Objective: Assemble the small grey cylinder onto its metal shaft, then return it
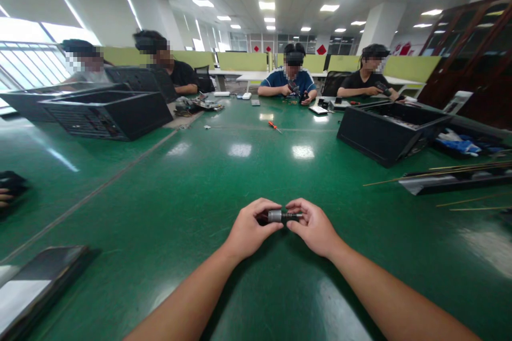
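Between my hands, above the green tabletop, is a small motor-like part (pixel 275 216) lying level. It has a silver cylinder and a thinner dark ridged shaft with a bright tip pointing right. My left hand (pixel 252 228) is curled around its left end, thumb below and fingers above, hiding that end. My right hand (pixel 314 228) is closed about the shaft end, with the tip against its fingers. Exactly where the right fingertips touch the shaft cannot be made out.
The green table (pixel 192 186) stretches ahead. An orange screwdriver (pixel 273 126) lies further off. Black computer cases stand left (pixel 116 114) and right (pixel 390 130). Thin rods (pixel 404 177) jut in from the right. A dark flat case (pixel 52 272) lies near left. Several people sit beyond.
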{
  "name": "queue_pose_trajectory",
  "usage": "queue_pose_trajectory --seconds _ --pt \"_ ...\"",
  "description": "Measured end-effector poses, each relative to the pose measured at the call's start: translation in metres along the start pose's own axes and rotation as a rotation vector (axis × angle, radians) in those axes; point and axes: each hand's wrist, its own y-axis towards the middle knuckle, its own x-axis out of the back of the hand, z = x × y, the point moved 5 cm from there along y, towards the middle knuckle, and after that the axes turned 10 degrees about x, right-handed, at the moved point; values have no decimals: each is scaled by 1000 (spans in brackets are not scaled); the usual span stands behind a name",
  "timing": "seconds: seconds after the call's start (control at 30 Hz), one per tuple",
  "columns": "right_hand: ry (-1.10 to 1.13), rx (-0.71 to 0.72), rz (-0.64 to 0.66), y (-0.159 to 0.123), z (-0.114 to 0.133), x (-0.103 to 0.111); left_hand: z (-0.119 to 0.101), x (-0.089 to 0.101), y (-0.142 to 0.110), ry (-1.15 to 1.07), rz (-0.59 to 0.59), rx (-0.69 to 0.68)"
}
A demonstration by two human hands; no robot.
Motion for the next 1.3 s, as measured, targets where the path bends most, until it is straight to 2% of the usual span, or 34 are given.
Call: queue_pose_trajectory --seconds 0.5,1.3 --pt "-77 3 27 1 3 -2 -2 0 1 20 4 37" --pt "-73 23 3 0 0 0 -2 1 0 39 -16 43"
